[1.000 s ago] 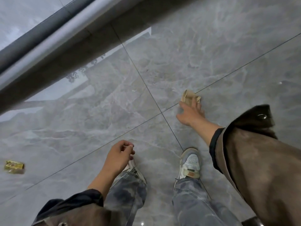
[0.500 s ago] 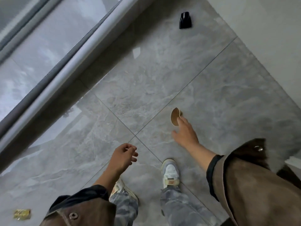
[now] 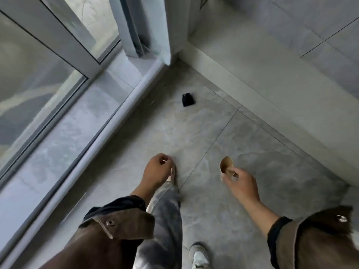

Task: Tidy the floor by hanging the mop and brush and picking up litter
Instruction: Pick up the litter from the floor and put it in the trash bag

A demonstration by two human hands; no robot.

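My right hand [image 3: 240,181] grips a crushed brown cardboard tube [image 3: 226,166], its open end pointing up and away, held above the grey tile floor. My left hand [image 3: 157,168] hangs in front of my left leg with the fingers curled loosely; nothing shows in it. A small black object [image 3: 187,100] lies on the floor ahead, near the window sill. No mop or brush is in sight.
A raised sill [image 3: 108,131] and sliding glass window frame [image 3: 64,41] run along the left. A grey curtain [image 3: 136,30] hangs in the corner. A pale skirting [image 3: 252,90] and tiled wall close the right side. My feet stand on the tiles below.
My right hand lifted the cardboard tube off the floor and drew it closer. The view swung up toward the corner; the gold wrapper at the left is out of frame.
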